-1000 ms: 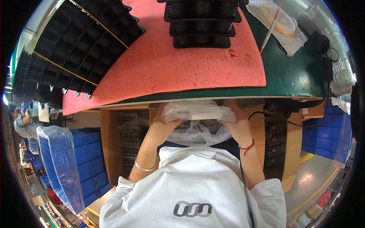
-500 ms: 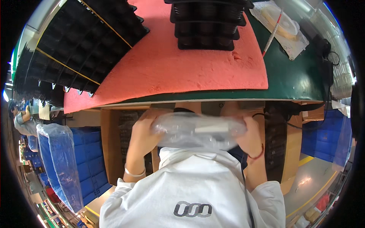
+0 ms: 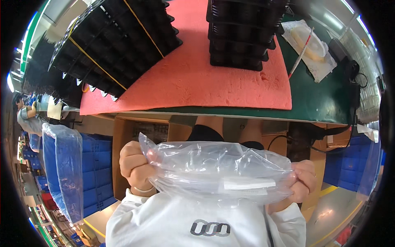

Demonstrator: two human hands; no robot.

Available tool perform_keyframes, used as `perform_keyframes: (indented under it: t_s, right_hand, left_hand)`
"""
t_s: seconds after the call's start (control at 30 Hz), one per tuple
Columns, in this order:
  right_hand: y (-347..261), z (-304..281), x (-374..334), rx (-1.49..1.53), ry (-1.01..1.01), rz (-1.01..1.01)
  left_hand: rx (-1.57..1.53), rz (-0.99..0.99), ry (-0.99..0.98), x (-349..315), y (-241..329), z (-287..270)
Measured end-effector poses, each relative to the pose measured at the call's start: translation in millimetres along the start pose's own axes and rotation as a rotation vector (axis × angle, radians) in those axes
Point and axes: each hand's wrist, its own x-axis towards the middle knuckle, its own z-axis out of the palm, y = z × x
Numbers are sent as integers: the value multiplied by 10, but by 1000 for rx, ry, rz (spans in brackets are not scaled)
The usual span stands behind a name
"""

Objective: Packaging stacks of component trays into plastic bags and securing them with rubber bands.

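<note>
A clear plastic bag (image 3: 197, 164) with a white label (image 3: 249, 184) is stretched sideways in front of my white shirt. My left hand (image 3: 138, 165) is closed in a fist round its left end, a loose corner standing up beside the knuckles. At the opposite end my right hand (image 3: 302, 180) grips the plastic with curled fingers. The bag looks creased and see-through between the two hands. What it holds, if anything, I cannot make out.
Beyond the bag is a green table with a pink foam mat (image 3: 197, 88). Black trays (image 3: 242, 37) are stacked on it, and banded ones (image 3: 119, 45) lean at left. A tape roll (image 3: 309, 45) lies at right. Blue crates (image 3: 96, 164) and a cardboard box (image 3: 123, 136) stand below.
Both hands have moved apart and nearer my body, pulling the bag out wider and tauter. The bag was bunched and blurred before. The view has shifted slightly.
</note>
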Motion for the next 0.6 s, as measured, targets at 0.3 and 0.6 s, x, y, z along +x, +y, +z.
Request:
perform_keyframes:
  t_s: [0.3,0.6]
  right_hand:
    - [-24,-92,88,-27,-220,248]
    - [-4,121,386,420,-335,946]
  left_hand:
    - [31,-410,-275,285,2,87]
    - [255,-464,-321,672,236,-18]
